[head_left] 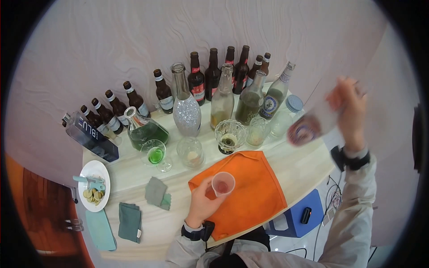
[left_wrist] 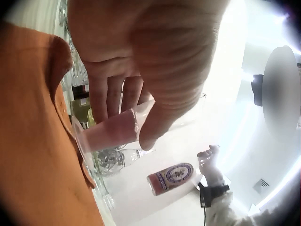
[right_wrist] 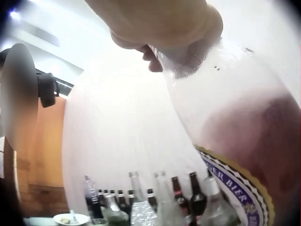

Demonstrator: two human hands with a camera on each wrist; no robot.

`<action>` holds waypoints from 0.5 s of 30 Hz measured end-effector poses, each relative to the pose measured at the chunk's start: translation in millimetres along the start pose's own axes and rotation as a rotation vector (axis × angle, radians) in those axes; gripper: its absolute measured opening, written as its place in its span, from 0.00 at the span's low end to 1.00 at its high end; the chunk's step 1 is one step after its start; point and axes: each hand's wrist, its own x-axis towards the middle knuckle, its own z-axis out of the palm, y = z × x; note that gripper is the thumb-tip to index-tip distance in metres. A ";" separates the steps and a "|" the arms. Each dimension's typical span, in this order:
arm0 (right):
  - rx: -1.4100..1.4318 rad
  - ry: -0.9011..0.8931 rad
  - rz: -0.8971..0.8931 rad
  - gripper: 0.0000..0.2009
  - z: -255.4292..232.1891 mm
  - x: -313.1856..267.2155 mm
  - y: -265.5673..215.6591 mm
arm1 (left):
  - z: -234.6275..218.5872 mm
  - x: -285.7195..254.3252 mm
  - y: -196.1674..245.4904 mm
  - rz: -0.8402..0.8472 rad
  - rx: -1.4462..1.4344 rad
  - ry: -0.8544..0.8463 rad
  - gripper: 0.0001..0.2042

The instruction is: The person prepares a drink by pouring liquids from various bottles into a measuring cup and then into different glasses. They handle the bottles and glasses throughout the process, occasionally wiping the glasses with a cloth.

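Observation:
My left hand grips a clear cup with pink liquid in it, above an orange cloth. In the left wrist view the thumb and fingers curl round the cup. Raised past the right side of the table, my right hand holds a clear glass beer bottle by its neck. The bottle is tilted, its base toward the table, and blurred in the head view. In the right wrist view reddish liquid and a blue-and-gold label show on the bottle.
Brown beer bottles line the wall, with a sparkly decanter, clear bottles and several glasses before them. At left are a white plate, a blue bottle and folded cloths. A blue stool stands below the table edge.

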 end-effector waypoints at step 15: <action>0.315 -0.315 0.315 0.19 154.2 -108.0 50.1 | -17.7 -1.0 2.8 0.188 0.031 0.075 0.22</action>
